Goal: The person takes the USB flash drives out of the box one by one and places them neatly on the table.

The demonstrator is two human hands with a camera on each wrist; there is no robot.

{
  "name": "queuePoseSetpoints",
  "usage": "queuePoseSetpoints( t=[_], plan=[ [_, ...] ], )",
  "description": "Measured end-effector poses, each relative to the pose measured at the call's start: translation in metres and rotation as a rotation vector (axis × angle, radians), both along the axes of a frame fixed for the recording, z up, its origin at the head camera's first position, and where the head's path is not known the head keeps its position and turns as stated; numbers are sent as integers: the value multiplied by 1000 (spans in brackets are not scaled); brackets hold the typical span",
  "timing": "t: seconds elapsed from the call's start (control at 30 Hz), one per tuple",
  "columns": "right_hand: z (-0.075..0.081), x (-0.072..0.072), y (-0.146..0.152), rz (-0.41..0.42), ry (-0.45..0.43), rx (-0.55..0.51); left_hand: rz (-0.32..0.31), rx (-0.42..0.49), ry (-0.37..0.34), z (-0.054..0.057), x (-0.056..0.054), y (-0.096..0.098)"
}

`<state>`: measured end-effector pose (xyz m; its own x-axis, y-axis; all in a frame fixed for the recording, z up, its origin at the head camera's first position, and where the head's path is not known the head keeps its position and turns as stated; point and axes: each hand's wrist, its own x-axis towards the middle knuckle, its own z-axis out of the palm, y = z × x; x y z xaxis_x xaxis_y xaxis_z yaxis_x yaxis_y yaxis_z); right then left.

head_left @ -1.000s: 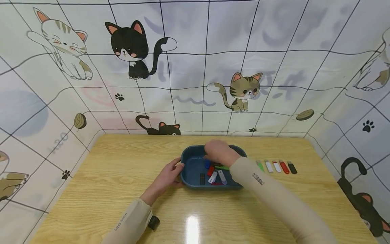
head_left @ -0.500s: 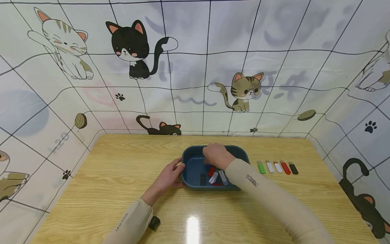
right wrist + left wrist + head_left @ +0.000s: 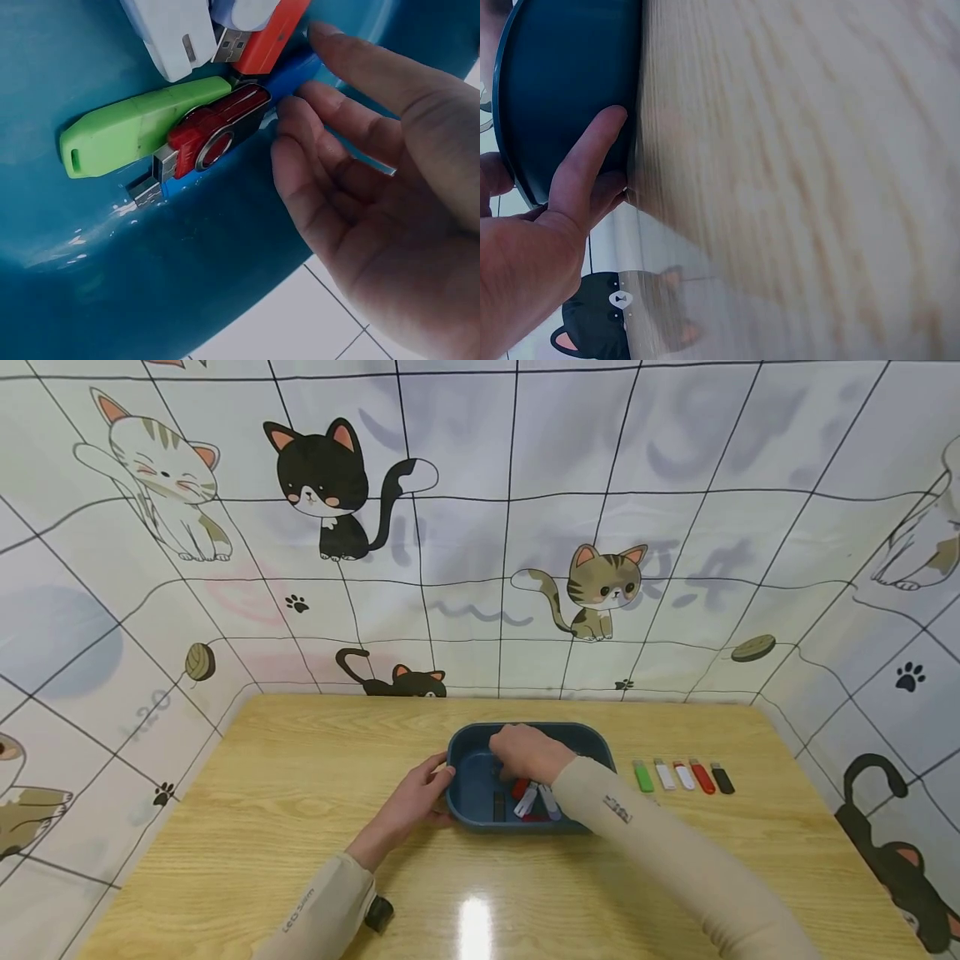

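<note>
- Cat-print backdrop [image 3: 465,535] behind, wood-grain surface [image 3: 262,793] below; blue bin [image 3: 468,781] mid-surface, row of five USB sticks [image 3: 684,776] at its 3 o'clock.
- Left hand [image 3: 412,789] at bin's 9 o'clock, fingers round that end, one laid along outer wall. I'd keep that hold so bin can't skid.
- Right hand [image 3: 390,217] inside bin nr 12; fingers loosely bent, thumb & index parted at one end of blue stick [image 3: 294,76]. Nothing gripped that I can see; contact unclear.
- Blue stick's prob. the pick: in R wrist view it runs under red swivel stick [image 3: 217,131], free end at 2 o'clock, plug at 8.
- I'd pinch free end & draw it lengthwise twd 2, so it slips out w/o flipping red one over green stick [image 3: 112,139].
- Orange stick [image 3: 274,34] sits just beside, abt 11; easy to snag w/ thumb.
</note>
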<state>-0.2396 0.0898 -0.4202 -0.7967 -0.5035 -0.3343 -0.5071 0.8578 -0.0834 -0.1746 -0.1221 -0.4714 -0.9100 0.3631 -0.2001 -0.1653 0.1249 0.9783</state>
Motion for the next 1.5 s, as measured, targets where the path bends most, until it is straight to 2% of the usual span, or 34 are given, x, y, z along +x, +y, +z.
queuePoseSetpoints(
  t=[0.37, 0.67, 0.93, 1.2, 1.5],
  plan=[
    [-2, -1, 2, 68, 9, 20, 6, -1, -7, -1, 0, 2],
    [-6, 1, 1, 135, 111, 71, 13, -10, -11, -2, 1, 1],
    [-5, -2, 3, 175, 78, 106, 17, -7, 0, -1, 1, 2],
    [-4, -3, 8, 177, 28, 54, -4, -14, 3, -1, 2, 4],
    [4, -4, 14, 159, -3, -4, 13, -15, 0, -1, 1, 2]
  ],
)
